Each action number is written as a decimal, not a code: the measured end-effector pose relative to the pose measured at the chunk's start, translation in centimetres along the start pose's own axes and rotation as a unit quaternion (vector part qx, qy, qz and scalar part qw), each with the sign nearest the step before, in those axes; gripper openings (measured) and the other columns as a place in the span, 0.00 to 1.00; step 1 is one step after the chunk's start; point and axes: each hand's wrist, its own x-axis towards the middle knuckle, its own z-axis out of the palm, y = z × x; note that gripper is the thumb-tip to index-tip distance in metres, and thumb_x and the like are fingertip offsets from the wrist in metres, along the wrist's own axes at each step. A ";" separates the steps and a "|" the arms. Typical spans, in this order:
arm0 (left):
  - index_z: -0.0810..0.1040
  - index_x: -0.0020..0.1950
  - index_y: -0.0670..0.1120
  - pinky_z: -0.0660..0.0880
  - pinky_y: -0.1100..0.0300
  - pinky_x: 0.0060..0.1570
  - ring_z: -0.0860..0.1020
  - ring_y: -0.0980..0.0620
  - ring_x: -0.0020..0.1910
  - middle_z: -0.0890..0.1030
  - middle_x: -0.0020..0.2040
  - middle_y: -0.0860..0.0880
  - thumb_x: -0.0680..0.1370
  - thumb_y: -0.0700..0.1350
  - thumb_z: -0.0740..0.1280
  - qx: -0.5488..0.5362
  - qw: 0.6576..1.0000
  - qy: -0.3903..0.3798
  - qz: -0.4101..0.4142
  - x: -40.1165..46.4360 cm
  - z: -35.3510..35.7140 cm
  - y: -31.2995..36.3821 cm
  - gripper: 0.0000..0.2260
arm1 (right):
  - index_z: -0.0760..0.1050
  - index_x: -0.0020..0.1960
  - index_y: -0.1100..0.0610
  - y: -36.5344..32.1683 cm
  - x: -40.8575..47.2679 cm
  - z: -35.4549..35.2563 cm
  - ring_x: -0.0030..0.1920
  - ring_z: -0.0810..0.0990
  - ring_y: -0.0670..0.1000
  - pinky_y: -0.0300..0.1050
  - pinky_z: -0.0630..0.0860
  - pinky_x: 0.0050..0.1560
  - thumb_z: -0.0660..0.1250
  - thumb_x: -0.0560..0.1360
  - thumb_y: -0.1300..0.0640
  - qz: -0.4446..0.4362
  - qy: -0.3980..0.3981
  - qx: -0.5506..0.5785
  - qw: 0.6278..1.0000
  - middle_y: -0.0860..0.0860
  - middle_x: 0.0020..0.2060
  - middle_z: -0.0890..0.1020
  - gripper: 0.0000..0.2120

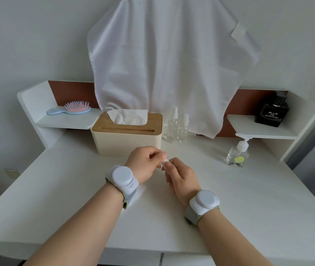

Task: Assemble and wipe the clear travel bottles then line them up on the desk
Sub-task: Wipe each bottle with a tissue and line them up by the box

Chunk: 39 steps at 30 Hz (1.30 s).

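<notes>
Centrally, tissue box (126,134) dispensing tissue (128,117), empty spray bottles (177,127)

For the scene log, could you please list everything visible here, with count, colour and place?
clear spray bottles: two, clear, back of desk, right of tissue box
cream tissue box with wooden lid: one, back centre
white cloth: one, hanging on wall
pink-bristled blue hairbrush: one, left shelf
black perfume bottle: one, right shelf
clear pump bottle: one, right of desk
white desk: one
small white piece: one, pinched between both hands
left hand, right hand: grey wrist devices
</notes>
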 end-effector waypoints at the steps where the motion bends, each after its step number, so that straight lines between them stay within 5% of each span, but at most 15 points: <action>1: 0.83 0.43 0.48 0.70 0.63 0.36 0.72 0.60 0.26 0.78 0.29 0.54 0.78 0.47 0.66 0.003 1.000 -0.001 -0.004 0.1 0.0 0.1 0.07 | 0.74 0.41 0.51 0.0 0.0 0.0 0.27 0.72 0.47 0.45 0.71 0.32 0.58 0.80 0.44 0.001 0.003 -0.001 1.000 0.46 0.27 0.76 0.14; 11: 0.82 0.41 0.43 0.70 0.59 0.37 0.72 0.55 0.27 0.75 0.28 0.54 0.78 0.49 0.66 -0.039 0.999 0.011 -0.035 0.3 0.8 0.4 0.11 | 0.73 0.42 0.51 0.0 0.1 -0.2 0.30 0.73 0.48 0.53 0.74 0.37 0.58 0.82 0.49 -0.011 0.019 -0.032 0.999 0.47 0.28 0.75 0.13; 18: 0.81 0.42 0.49 0.70 0.69 0.34 0.74 0.62 0.27 0.77 0.29 0.55 0.77 0.49 0.66 0.061 0.997 0.049 0.005 0.1 1.2 0.6 0.07 | 0.73 0.41 0.52 -0.3 -0.1 -0.2 0.30 0.72 0.49 0.54 0.75 0.37 0.58 0.82 0.49 -0.003 0.013 -0.015 1.000 0.47 0.28 0.74 0.13; 23: 0.80 0.39 0.43 0.72 0.56 0.38 0.72 0.54 0.27 0.75 0.27 0.53 0.78 0.49 0.65 -0.037 0.998 0.029 -0.043 0.3 1.2 0.0 0.13 | 0.74 0.41 0.51 -0.2 0.0 -0.2 0.30 0.73 0.48 0.55 0.75 0.37 0.58 0.82 0.49 -0.001 0.007 -0.014 1.000 0.46 0.28 0.75 0.13; 27: 0.80 0.37 0.43 0.71 0.56 0.37 0.71 0.54 0.25 0.74 0.25 0.55 0.78 0.50 0.65 -0.064 0.996 0.026 -0.059 0.3 1.2 -0.4 0.15 | 0.73 0.41 0.49 0.0 0.0 -0.1 0.30 0.72 0.48 0.52 0.74 0.36 0.58 0.81 0.48 -0.001 0.004 -0.021 1.000 0.46 0.27 0.75 0.13; 32: 0.81 0.35 0.46 0.70 0.61 0.34 0.70 0.56 0.25 0.74 0.24 0.56 0.75 0.50 0.70 -0.080 0.986 0.141 -0.048 1.5 -1.7 0.2 0.11 | 0.73 0.39 0.47 0.2 0.0 -0.2 0.29 0.71 0.48 0.49 0.72 0.34 0.58 0.81 0.45 0.016 0.011 -0.008 1.000 0.45 0.26 0.74 0.14; 39: 0.82 0.36 0.49 0.70 0.66 0.32 0.75 0.58 0.28 0.79 0.28 0.55 0.74 0.49 0.71 0.026 0.996 0.071 -0.041 0.5 -3.9 -1.3 0.08 | 0.74 0.41 0.49 -0.2 -0.1 -0.3 0.27 0.70 0.51 0.45 0.69 0.30 0.58 0.81 0.48 0.024 0.008 0.050 0.998 0.45 0.26 0.75 0.13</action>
